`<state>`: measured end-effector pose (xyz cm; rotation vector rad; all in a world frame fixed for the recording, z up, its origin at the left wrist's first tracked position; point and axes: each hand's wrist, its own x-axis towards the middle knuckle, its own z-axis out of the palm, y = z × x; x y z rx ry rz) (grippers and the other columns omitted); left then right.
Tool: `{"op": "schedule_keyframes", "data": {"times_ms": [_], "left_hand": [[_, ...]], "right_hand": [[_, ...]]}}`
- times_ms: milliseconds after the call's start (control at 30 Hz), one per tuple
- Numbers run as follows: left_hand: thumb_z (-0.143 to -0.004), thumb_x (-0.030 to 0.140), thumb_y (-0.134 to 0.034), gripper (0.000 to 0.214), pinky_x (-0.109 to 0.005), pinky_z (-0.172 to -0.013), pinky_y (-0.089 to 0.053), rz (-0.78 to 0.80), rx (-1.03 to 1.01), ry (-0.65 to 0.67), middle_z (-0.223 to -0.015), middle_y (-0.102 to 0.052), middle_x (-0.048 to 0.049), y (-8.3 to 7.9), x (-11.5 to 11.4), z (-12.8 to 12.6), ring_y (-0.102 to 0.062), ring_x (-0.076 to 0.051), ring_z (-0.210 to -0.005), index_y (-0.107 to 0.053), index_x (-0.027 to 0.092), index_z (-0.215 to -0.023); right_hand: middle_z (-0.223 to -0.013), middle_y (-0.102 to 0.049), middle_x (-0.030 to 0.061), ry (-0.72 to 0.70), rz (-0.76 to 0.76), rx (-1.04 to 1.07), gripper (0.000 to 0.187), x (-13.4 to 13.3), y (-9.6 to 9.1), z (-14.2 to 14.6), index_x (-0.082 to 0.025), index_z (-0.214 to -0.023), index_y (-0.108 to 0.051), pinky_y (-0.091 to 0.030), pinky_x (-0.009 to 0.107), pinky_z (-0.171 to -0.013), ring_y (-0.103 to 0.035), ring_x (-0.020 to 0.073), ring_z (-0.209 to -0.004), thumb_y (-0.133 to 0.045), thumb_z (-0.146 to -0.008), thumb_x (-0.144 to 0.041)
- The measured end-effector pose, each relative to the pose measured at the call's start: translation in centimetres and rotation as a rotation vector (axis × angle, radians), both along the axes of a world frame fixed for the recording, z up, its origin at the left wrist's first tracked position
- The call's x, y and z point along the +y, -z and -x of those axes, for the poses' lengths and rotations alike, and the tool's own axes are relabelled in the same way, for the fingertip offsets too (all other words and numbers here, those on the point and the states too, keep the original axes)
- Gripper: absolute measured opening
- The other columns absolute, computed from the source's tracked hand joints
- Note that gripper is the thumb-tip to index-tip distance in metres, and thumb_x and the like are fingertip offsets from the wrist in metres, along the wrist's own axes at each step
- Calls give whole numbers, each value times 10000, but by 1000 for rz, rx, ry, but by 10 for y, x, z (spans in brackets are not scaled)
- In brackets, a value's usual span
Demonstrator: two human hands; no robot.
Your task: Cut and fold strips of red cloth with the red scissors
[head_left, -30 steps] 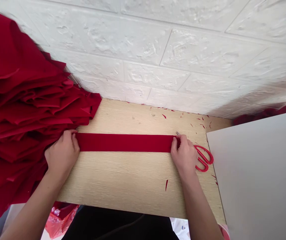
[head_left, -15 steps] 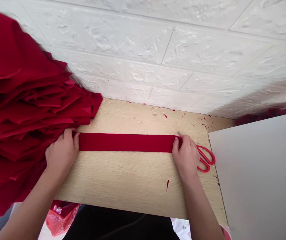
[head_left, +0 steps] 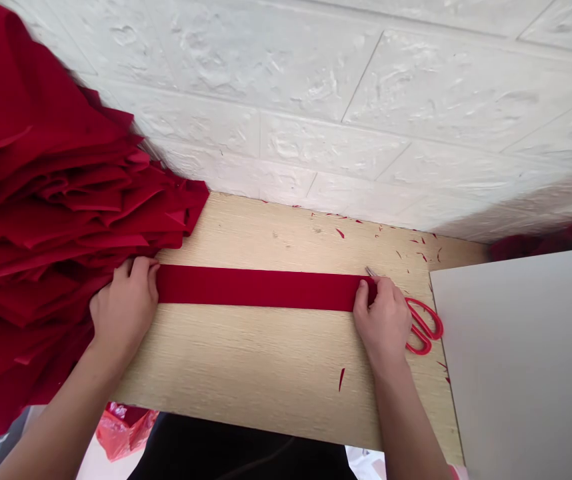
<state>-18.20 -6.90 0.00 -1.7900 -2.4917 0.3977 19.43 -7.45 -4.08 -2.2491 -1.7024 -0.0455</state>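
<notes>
A long red fabric strip (head_left: 256, 288) lies flat across the light wooden table (head_left: 266, 373). My left hand (head_left: 123, 310) is closed on the strip's left end, beside a big heap of red fabric (head_left: 41, 213). My right hand (head_left: 385, 320) is closed on the strip's right end. Under and just right of that hand lie red-handled scissors (head_left: 423, 327), their metal tip showing above my fingers.
A white brick-pattern wall (head_left: 346, 107) backs the table. A grey board (head_left: 531, 373) covers the right side. Small red scraps (head_left: 341, 379) dot the wood. A red plastic bag (head_left: 126, 430) hangs below the table's front left edge.
The view has shifted slightly, so everything sits a bit further right. Both hands keep their hold on the strip's ends.
</notes>
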Motion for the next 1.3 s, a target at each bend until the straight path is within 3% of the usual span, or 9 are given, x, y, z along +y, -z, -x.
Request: {"op": "schedule_keyframes", "data": {"times_ms": [300, 667, 1033, 1300], "left_hand": [[-1025, 421, -64, 552, -343, -548, -407, 70, 68, 19, -1183, -624, -181, -5, 1, -6, -678, -269, -698, -516, 164, -1211], [-1028, 385, -30, 539, -319, -525, -385, 68, 157, 64, -1169, -629, -148, -8, 0, -12, -685, -262, -710, -487, 156, -1202], [-1041, 353, -58, 508, -273, -501, -174, -9, 183, 145, -1105, -623, -103, -4, -6, -6, -616, -191, -674, -518, 162, -1141], [-1041, 350, -69, 504, -265, -510, -137, -29, 192, 155, -1100, -624, -100, -2, -6, -4, -572, -166, -641, -525, 158, -1139]], "right_hand": [[-928, -663, 154, 5, -24, -31, 231, 0, -3, 1, -161, -990, -603, -436, 409, -790, -570, 305, -904, -405, -935, -268], [-948, -654, 131, 25, -122, 168, 183, 1, 2, -6, -180, -1006, -561, -446, 417, -827, -577, 280, -906, -430, -934, -285], [-874, -667, 104, 42, -198, 321, 176, 0, 7, -10, -180, -981, -582, -482, 397, -772, -589, 236, -766, -496, -917, -320], [-872, -670, 93, 48, -233, 347, 119, -3, 9, -11, -200, -904, -578, -490, 405, -789, -593, 230, -772, -514, -904, -300]]}}
